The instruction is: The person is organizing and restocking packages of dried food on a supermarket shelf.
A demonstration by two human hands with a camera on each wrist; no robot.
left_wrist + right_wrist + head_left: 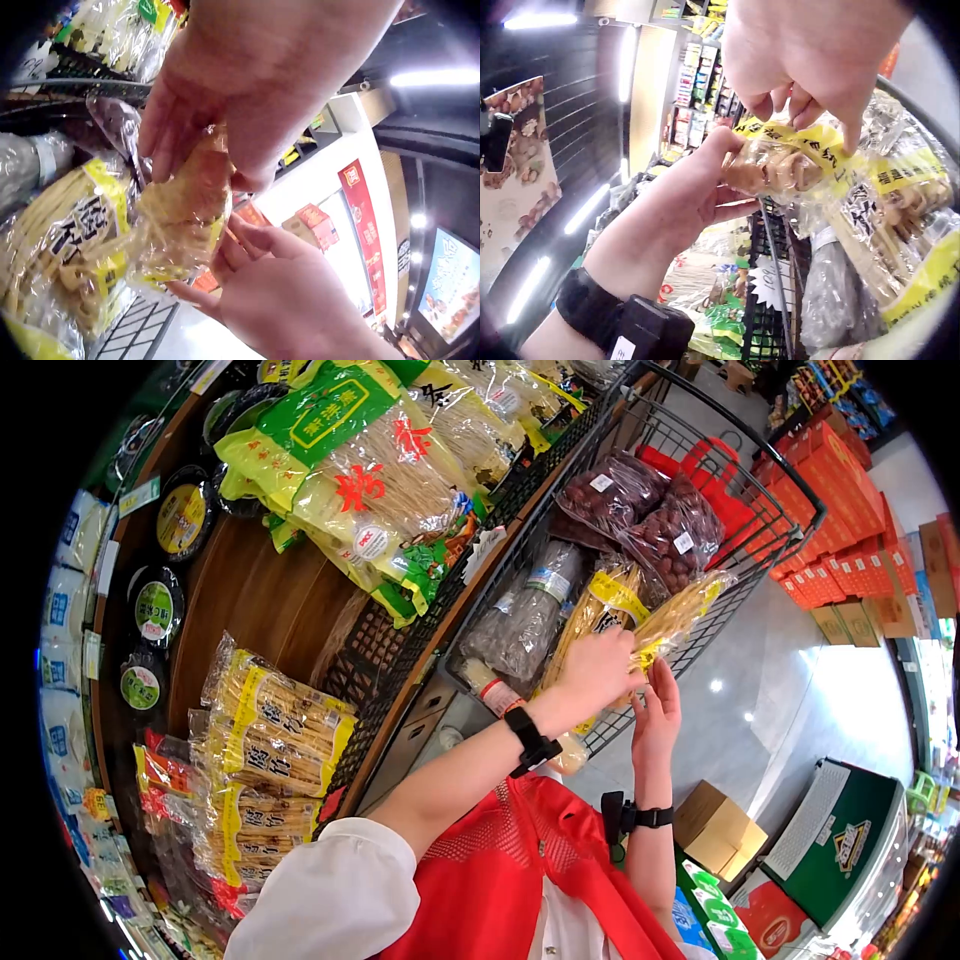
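Over the wire shopping cart [705,650], my left hand [598,665] grips a clear bag of dried tofu sticks [690,608] with a yellow label. In the left wrist view, the left fingers and thumb lie on either side of the bag's end. My right hand [655,720] pinches the same bag lower down; in the right wrist view, its fingertips are on the yellow strip. Another bag of dried tofu sticks [610,600] lies in the cart just below. Around it are a grey plastic-wrapped bundle [525,605] and dark red bags of dates [685,535].
A wooden shelf [250,580] on the left bears more tofu stick bags [270,760] and big noodle bags [350,470]. Red boxes [830,510] are stacked beyond the cart. A cardboard box [718,825] stands at the right, near a green display panel [850,840].
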